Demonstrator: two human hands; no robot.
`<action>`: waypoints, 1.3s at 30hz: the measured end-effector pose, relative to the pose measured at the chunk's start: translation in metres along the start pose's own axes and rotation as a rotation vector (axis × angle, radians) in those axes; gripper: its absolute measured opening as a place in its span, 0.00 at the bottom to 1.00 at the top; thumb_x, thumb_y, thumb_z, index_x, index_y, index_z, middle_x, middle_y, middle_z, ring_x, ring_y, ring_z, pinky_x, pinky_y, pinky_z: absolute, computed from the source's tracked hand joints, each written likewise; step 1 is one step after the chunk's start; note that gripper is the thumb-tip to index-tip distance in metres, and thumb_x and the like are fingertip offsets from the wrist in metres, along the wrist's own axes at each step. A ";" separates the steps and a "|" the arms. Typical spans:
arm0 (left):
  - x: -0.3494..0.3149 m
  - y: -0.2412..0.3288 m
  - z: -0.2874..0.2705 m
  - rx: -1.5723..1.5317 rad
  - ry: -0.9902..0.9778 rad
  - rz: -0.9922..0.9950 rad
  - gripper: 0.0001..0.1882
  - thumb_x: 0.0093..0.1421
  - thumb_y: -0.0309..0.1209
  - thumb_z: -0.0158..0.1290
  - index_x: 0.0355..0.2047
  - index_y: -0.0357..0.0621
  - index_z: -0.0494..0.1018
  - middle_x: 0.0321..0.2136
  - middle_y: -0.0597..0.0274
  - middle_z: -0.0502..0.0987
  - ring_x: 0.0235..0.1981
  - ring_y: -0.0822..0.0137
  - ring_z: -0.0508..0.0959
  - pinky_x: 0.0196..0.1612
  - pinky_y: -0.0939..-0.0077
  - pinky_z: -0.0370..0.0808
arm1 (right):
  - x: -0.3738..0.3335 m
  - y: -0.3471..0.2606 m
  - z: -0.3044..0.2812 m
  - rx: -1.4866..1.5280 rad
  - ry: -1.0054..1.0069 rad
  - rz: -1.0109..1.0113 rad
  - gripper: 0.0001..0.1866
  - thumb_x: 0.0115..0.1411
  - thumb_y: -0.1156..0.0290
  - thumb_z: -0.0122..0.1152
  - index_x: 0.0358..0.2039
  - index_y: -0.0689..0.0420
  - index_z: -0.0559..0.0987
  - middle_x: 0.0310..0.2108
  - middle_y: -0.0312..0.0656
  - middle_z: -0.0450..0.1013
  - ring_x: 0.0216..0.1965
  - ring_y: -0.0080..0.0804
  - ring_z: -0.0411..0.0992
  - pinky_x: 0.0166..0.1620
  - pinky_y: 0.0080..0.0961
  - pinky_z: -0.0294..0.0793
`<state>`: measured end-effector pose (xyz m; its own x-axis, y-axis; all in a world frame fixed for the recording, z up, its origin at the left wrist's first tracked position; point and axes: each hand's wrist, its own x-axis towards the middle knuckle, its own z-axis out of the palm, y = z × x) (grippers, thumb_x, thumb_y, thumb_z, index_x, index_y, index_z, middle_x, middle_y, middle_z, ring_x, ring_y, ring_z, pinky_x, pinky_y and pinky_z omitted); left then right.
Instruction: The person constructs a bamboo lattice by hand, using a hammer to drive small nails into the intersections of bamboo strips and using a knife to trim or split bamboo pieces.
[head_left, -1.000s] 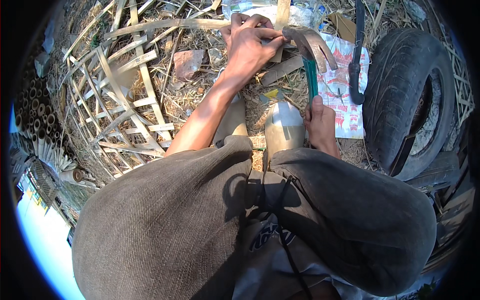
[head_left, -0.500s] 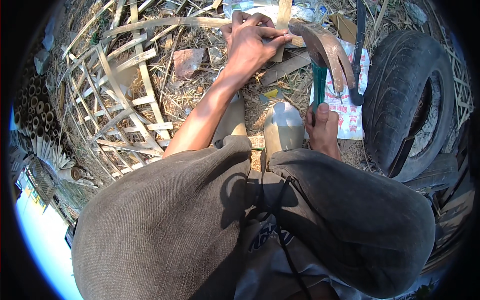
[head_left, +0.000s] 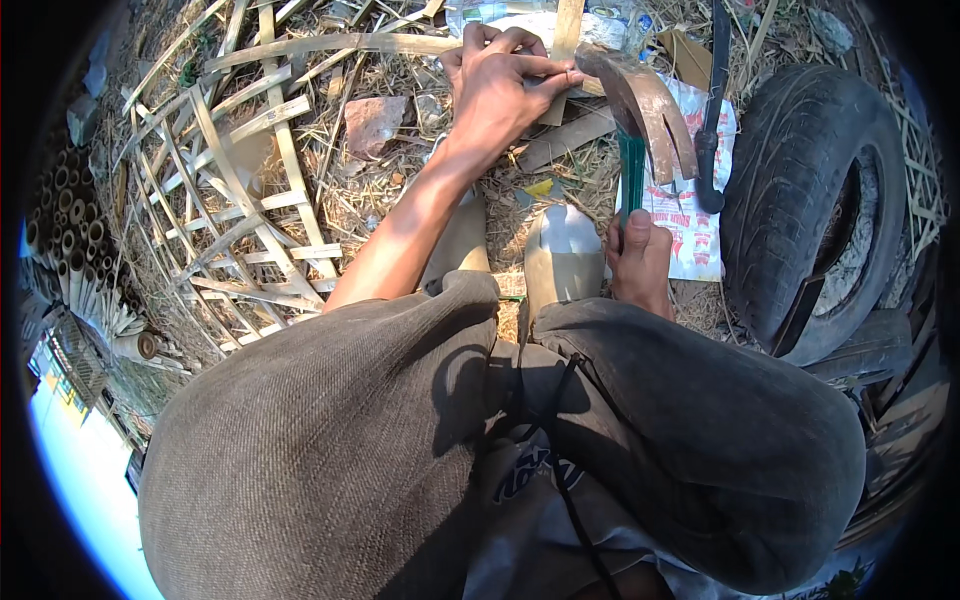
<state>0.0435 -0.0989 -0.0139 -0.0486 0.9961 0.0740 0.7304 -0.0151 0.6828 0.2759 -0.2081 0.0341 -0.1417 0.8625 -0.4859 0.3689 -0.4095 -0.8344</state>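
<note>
Head-mounted fisheye, left of pair; looks steeply down over brown trousers (head_left: 330, 430), close below. Left hand (head_left: 503, 88), right hand (head_left: 642, 258) farther off.

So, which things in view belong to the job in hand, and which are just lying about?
Likely the job:
rusty claw hammer with green handle, in the right hand
pale, flat bamboo strip at the left hand

Apparently just lying about:
worn black rubber tyre
rough reddish stone
</note>
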 end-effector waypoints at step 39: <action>0.002 0.001 -0.006 0.021 -0.024 -0.059 0.11 0.53 0.44 0.68 0.34 0.59 0.89 0.43 0.73 0.80 0.51 0.60 0.68 0.58 0.56 0.56 | 0.017 -0.003 -0.005 -0.306 -0.023 0.042 0.35 0.74 0.44 0.43 0.23 0.64 0.74 0.13 0.47 0.64 0.17 0.37 0.67 0.26 0.40 0.66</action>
<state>0.0401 -0.0970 -0.0092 -0.0758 0.9970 0.0170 0.7411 0.0450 0.6699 0.2772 -0.1902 0.0295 -0.1400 0.8381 -0.5272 0.6339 -0.3331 -0.6980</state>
